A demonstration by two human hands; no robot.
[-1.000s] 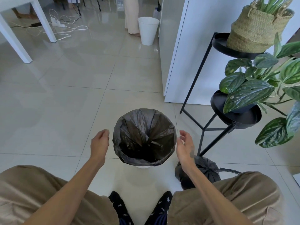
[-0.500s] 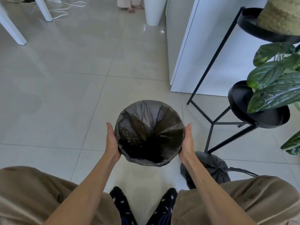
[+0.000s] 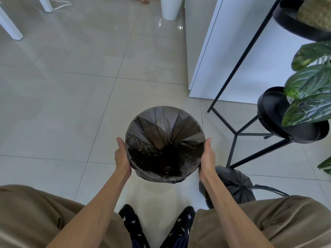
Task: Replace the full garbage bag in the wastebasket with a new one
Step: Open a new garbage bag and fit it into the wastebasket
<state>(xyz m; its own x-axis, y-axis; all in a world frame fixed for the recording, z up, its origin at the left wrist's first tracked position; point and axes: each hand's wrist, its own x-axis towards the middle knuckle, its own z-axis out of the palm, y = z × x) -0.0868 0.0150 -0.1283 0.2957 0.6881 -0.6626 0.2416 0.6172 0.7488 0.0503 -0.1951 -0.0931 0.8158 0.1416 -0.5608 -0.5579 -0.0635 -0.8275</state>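
A round wastebasket (image 3: 200,140) lined with a black garbage bag (image 3: 164,133) sits in front of me over the tiled floor. The bag's edge is folded over the whole rim and its inside is dark. My left hand (image 3: 122,156) presses flat against the basket's left side, and my right hand (image 3: 207,158) presses against its right side. Both grip the wastebasket between them. A tied, full black garbage bag (image 3: 234,187) lies on the floor just right of my right forearm.
A black metal plant stand (image 3: 250,133) with leafy plants (image 3: 309,97) stands to the right. A white cabinet (image 3: 231,56) is behind it. Another white bin (image 3: 170,8) and a person's bare feet (image 3: 145,0) are far back. White table legs (image 3: 10,27) are at upper left.
My two hands closed in from beside the wastebasket and clasped its sides. The basket now looks nearer and larger, and the view has tilted further down.
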